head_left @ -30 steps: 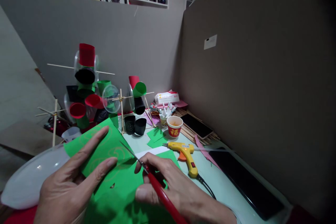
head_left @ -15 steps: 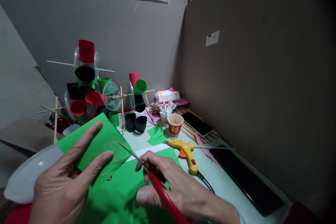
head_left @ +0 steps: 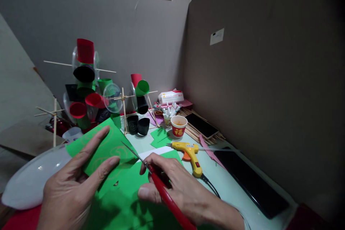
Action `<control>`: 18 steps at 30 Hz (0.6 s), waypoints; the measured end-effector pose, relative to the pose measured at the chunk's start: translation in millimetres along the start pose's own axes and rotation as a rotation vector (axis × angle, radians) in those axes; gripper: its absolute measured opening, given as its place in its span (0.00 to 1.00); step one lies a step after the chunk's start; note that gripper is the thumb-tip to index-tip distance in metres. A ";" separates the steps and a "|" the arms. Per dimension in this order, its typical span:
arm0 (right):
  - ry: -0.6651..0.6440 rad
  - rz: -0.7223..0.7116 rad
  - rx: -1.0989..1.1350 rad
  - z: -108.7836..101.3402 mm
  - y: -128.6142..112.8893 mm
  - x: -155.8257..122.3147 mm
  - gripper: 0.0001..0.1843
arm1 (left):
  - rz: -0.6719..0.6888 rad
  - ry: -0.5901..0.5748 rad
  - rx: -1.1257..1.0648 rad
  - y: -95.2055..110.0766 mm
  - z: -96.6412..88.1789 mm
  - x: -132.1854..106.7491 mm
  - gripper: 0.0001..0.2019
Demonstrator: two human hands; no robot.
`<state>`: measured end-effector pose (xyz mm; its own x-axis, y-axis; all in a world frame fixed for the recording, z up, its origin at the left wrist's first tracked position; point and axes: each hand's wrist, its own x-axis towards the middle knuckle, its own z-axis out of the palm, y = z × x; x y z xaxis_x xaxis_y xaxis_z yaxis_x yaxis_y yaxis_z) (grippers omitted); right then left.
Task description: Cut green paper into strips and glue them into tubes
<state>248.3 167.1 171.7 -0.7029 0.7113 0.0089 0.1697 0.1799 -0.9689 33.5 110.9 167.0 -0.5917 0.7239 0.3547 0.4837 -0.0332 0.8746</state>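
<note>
My left hand (head_left: pixel 78 176) grips a green paper piece (head_left: pixel 104 147) with faint swirl lines drawn on it, thumb and forefinger stretched across its face. In my right hand (head_left: pixel 167 183) is a pair of red-handled scissors (head_left: pixel 168 197), the fingers wrapped about the handles. The pointed blades reach up and left over the right part of the paper piece; whether they touch it I cannot tell. Below both hands lies a larger green paper sheet (head_left: pixel 129 194), partly shadowed, with a small dark scrap on it.
A yellow glue gun (head_left: pixel 191 156) lies right of my right hand, its cord trailing forward. Behind it stand a red paper cup (head_left: pixel 178 126) and a phone (head_left: pixel 202 125) on wooden sticks. A black slab (head_left: pixel 250 183) lies rightward. Wheel-like stick models (head_left: pixel 86 79) stand back left.
The view has shifted slightly. My left hand and the paper piece have moved a little right, closer to the scissors. Both hands keep their holds.
</note>
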 end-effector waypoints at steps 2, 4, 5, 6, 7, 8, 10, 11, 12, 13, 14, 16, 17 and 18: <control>0.014 -0.003 -0.005 0.6 1.1 0.6 0.27 | 0.030 -0.004 0.001 -0.9 1.0 0.3 0.29; 0.037 -0.013 -0.036 1.5 1.8 0.9 0.27 | 0.048 -0.014 0.003 -1.5 2.1 0.9 0.28; 0.046 -0.023 -0.053 2.1 2.0 0.9 0.26 | 0.040 -0.023 -0.009 -1.6 2.6 1.2 0.29; 0.057 -0.033 -0.067 2.8 2.1 0.8 0.26 | 0.037 -0.028 -0.025 -1.7 2.9 1.5 0.30; 0.067 -0.039 -0.077 3.5 2.3 0.6 0.26 | 0.031 -0.027 -0.041 -1.9 3.1 1.7 0.31; 0.077 -0.040 -0.082 4.3 2.6 0.4 0.26 | 0.019 -0.029 -0.055 -2.2 3.2 2.0 0.32; 0.090 -0.032 -0.078 5.5 3.7 -0.1 0.26 | -0.007 -0.032 -0.073 -3.4 3.6 2.7 0.33; 0.097 -0.033 -0.081 5.9 4.5 -0.2 0.26 | -0.010 -0.039 -0.081 -4.1 3.9 3.1 0.32; 0.102 -0.038 -0.085 6.1 5.6 -0.2 0.25 | -0.011 -0.040 -0.085 -4.8 4.2 3.5 0.31; 0.101 -0.043 -0.087 6.2 6.6 0.0 0.25 | -0.008 -0.042 -0.087 -5.3 4.6 4.0 0.30; 0.100 -0.049 -0.089 6.2 7.7 0.4 0.24 | 0.004 -0.037 -0.085 -5.5 5.0 4.4 0.29; 0.099 -0.051 -0.097 6.2 9.2 1.5 0.23 | 0.011 -0.032 -0.066 -4.6 5.5 4.9 0.29; 0.101 -0.046 -0.105 6.2 9.5 2.2 0.23 | -0.007 -0.035 -0.060 -3.6 5.8 5.0 0.30; 0.103 -0.039 -0.115 6.4 9.6 2.7 0.22 | -0.035 -0.042 -0.068 -2.3 6.0 4.8 0.32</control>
<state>243.6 166.3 160.9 -0.6370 0.7670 0.0765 0.2260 0.2807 -0.9328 33.4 118.6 164.7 -0.5790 0.7540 0.3104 0.4175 -0.0528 0.9071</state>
